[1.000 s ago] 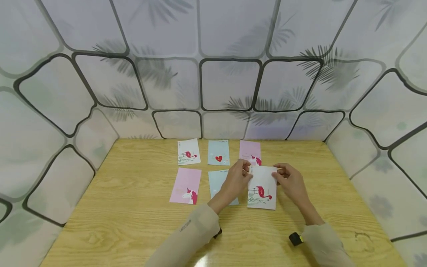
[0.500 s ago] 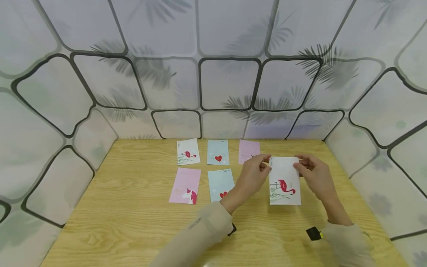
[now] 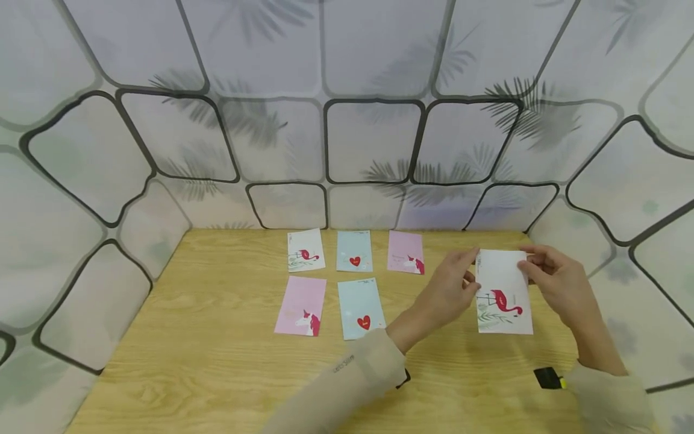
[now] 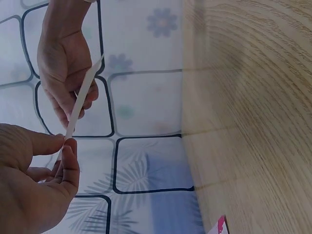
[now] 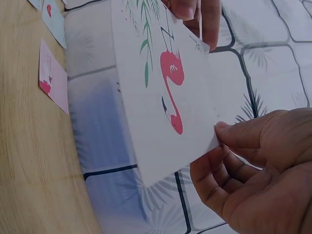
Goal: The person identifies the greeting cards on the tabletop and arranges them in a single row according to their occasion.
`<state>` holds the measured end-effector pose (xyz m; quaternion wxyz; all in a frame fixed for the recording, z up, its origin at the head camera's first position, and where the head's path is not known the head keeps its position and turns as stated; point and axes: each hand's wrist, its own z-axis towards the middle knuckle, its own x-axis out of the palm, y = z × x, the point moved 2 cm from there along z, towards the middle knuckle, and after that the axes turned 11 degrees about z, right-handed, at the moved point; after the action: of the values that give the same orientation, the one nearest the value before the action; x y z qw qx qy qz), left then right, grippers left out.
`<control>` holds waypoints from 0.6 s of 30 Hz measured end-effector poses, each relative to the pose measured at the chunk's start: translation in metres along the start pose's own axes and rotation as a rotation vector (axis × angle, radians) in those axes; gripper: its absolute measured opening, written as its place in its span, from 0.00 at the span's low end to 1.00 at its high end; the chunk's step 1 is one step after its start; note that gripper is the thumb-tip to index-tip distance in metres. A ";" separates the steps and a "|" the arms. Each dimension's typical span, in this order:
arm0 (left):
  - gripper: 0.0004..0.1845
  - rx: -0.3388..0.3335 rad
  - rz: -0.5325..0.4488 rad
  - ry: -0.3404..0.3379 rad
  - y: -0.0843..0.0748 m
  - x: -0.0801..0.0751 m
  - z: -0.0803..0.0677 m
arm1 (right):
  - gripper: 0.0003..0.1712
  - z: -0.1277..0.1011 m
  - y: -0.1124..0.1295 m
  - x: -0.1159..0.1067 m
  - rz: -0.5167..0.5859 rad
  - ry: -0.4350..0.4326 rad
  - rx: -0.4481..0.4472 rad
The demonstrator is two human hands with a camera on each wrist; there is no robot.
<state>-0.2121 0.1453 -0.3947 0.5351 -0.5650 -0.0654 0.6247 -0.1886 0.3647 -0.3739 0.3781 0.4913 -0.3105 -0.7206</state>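
Note:
A white flamingo card (image 3: 501, 274) is held up over the right side of the table, its printed face toward the head camera. My left hand (image 3: 447, 286) pinches its left edge between thumb and fingers. At the upper right corner, my right hand (image 3: 561, 289) grips it the same way. The left wrist view catches the card (image 4: 83, 95) nearly edge-on, between the left hand (image 4: 36, 180) and the right hand (image 4: 68, 68). In the right wrist view the pink flamingo and green leaves show on the card (image 5: 161, 97), with the right hand (image 5: 258, 170) at its corner.
On the wooden table (image 3: 217, 374) lie a second flamingo card (image 3: 306, 250), two blue heart cards (image 3: 354, 250) (image 3: 361, 307) and two pink unicorn cards (image 3: 405, 252) (image 3: 300, 305), in two rows. Patterned fabric walls (image 3: 374, 141) stand at the back and sides.
Both hands have carried the flamingo card to the right and up off the table. The upper right unicorn card and lower heart card, earlier partly covered, now show.

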 end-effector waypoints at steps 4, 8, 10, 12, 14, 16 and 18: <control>0.37 0.013 0.038 0.031 0.003 0.009 0.003 | 0.22 0.000 -0.010 -0.007 -0.014 0.036 0.030; 0.38 0.000 0.105 0.068 0.009 0.020 0.006 | 0.22 0.000 -0.025 -0.010 0.004 0.052 0.049; 0.38 -0.015 0.144 0.094 0.014 0.025 0.006 | 0.22 0.000 -0.033 -0.009 0.019 0.072 0.060; 0.38 -0.031 0.178 0.119 0.019 0.029 0.006 | 0.22 0.000 -0.042 -0.007 0.029 0.098 0.074; 0.38 -0.048 0.196 0.144 0.024 0.034 0.004 | 0.22 -0.001 -0.051 -0.005 0.026 0.118 0.086; 0.38 -0.062 0.217 0.164 0.030 0.039 0.002 | 0.22 -0.001 -0.058 -0.003 0.023 0.131 0.092; 0.37 -0.075 0.240 0.179 0.035 0.044 0.000 | 0.22 -0.001 -0.065 -0.001 0.029 0.140 0.093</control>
<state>-0.2237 0.1638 -0.4467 0.4389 -0.6418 0.0274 0.6283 -0.2029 0.3992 -0.4268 0.3861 0.5527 -0.3235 -0.6639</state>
